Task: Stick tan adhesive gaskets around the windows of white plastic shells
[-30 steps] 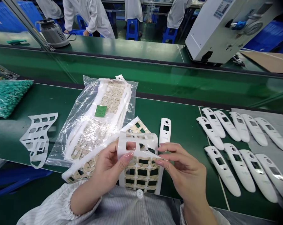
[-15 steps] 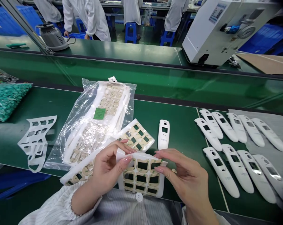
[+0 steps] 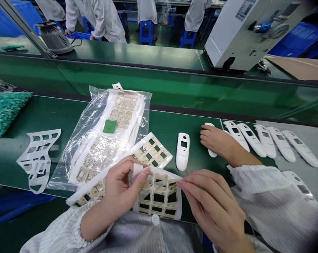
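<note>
Near my body, my left hand [image 3: 127, 189] pinches the upper left part of a curved sheet of beige adhesive pieces [image 3: 159, 196] on white backing. The fingertips of my right hand [image 3: 211, 200] are pressed together at the sheet's upper right edge. A longer sheet of the same kind [image 3: 150, 153] lies behind and to the left, partly under my left hand. Beyond my hands a white plastic housing [image 3: 183, 153] with a small rectangular window lies upright on the green table [image 3: 164, 123].
Another person's hand [image 3: 219, 140] rests on a white housing at the right, its sleeve across other housings [image 3: 282, 144]. A plastic bag of sheets [image 3: 82, 140], an emptied backing [image 3: 40, 154] and a teal bag [image 3: 6, 112] lie left. A white machine [image 3: 232, 35] stands behind.
Another person's arm has come in from the right, its hand on a housing. My right hand has turned, its fingers closer together at the sheet's edge. The view has shifted slightly.
</note>
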A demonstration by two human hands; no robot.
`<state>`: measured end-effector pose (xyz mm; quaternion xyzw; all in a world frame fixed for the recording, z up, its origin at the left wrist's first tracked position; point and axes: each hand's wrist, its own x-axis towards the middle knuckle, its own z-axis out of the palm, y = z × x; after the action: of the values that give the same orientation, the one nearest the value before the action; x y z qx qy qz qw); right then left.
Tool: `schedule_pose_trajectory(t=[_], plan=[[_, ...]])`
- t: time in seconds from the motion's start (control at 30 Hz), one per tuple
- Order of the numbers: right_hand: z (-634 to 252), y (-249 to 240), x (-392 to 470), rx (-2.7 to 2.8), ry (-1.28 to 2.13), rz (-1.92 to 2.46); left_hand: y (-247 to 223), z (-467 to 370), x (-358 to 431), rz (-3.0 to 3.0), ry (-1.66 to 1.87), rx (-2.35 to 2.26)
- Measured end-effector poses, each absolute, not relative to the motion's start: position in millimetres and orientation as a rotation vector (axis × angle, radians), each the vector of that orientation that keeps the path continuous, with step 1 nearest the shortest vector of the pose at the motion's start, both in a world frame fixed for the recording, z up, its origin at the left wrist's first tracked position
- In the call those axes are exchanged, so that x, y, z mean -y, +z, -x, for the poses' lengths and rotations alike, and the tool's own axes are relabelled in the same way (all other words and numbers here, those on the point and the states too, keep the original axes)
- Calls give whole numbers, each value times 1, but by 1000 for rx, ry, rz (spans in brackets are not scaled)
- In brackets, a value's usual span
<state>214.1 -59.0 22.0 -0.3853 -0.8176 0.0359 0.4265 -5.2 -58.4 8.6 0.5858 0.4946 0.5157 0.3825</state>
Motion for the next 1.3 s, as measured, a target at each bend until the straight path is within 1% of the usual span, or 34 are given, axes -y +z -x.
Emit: schedule_pose_trajectory(t=[0.13,0.3,0.4,0.67,0.77,0.83,0.9,1.07,1.3], plan=[[-216,36,61,2054,169,948,5,4,53,-1424,1259,-1309],[-222,59,53,2072,452,910,6,6,41,-1337,1116,-1303],[-226,65,46,2075,595,895,5,6,31,-1305,1035,-1282],[-250,67,52,2032,627,1062,1,4,7,-1398,877,-1256],[-265,62,30,1814,714,1289,11,-2,1,-1566,732,-1091],[-274,55,1,1667,865,1516,18,-12,-3,-1725,592,-947],[-281,43,-31,1648,990,1610,22,-24,-6,-1913,459,-813],[-288,16,-82,1671,1235,1617,10,-50,-15,-2366,317,-512],[-287,3,-97,1750,1383,1599,-7,-52,-32,-2877,314,-297]])
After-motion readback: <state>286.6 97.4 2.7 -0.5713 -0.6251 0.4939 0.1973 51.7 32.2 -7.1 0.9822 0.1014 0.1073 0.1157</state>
